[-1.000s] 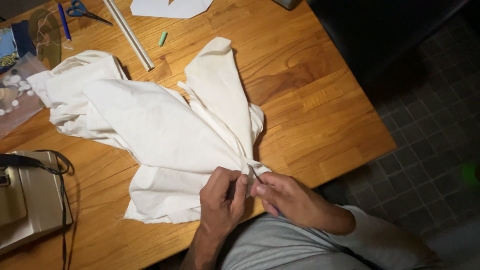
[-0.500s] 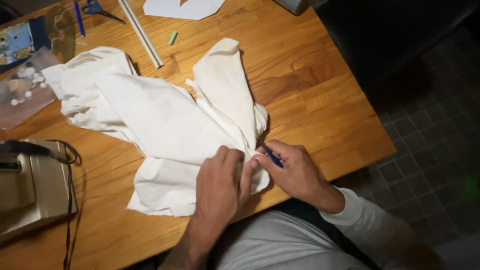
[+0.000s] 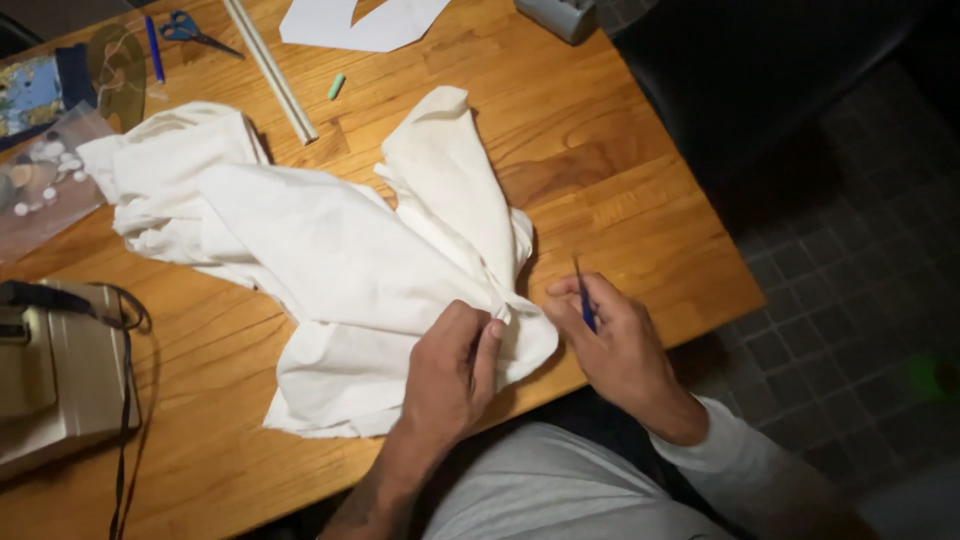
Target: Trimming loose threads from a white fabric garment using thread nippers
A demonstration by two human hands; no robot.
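A crumpled white cloth (image 3: 330, 260) lies spread over the wooden table (image 3: 640, 200). My left hand (image 3: 450, 370) pinches a fold of the cloth near its lower right corner, close to the table's front edge. My right hand (image 3: 610, 340) is just right of the cloth, off it, and holds a thin blue pen-like tool (image 3: 583, 300) between its fingers, tip pointing away from me.
A sewing machine (image 3: 50, 370) with a black cord stands at the left edge. At the back lie blue scissors (image 3: 195, 30), a blue pen (image 3: 153, 48), a white stick (image 3: 270, 70), a green chalk piece (image 3: 336, 86), cut white paper (image 3: 360, 20) and a clear bag of buttons (image 3: 40, 185).
My right hand has drawn back to the right off the cloth with the blue tool. My left hand stays gripping the fold; the view has shifted a little.
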